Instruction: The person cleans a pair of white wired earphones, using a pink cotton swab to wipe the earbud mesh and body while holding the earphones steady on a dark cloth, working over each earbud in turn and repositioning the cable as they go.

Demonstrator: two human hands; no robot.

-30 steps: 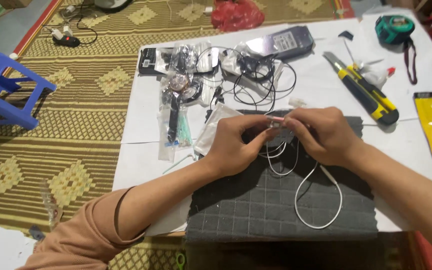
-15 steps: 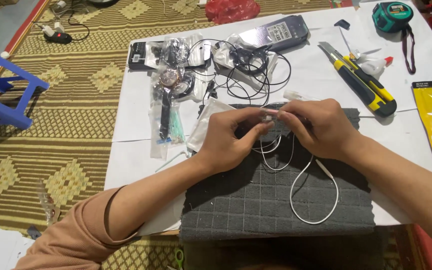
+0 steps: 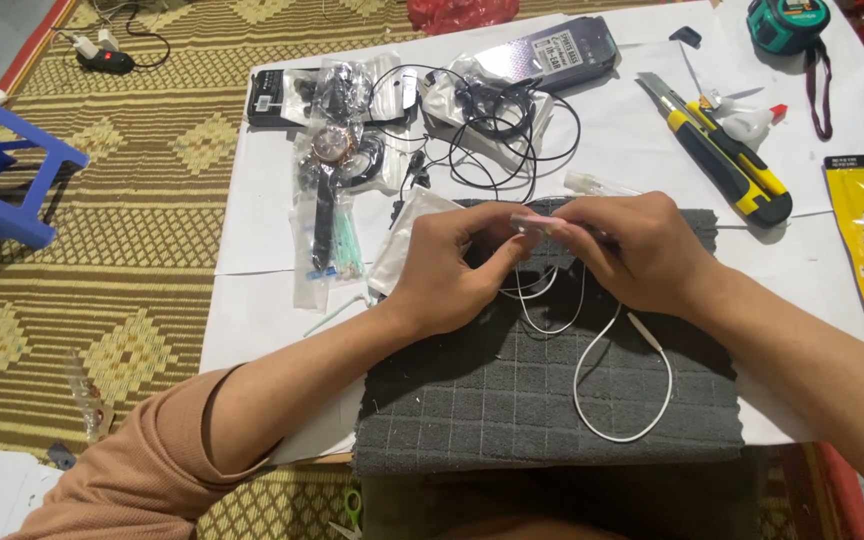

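Pinching a small clear piece point(image 3: 530, 222) between both hands over the grey mat point(image 3: 512, 400) | left hand point(image 3: 449, 265), right hand point(image 3: 642, 250) gripping it together | white cable point(image 3: 617, 385) trailing below | knife point(image 3: 727, 165) lying aside

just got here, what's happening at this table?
A person sits at a table and pinches a small clear piece between the left hand and the right hand. A white cable loops down from the hands onto a grey foam mat. A yellow utility knife lies beside it.

home floor workspace | woven mat point(image 3: 132, 200) | utility knife point(image 3: 727, 165) | tape measure point(image 3: 787, 22)
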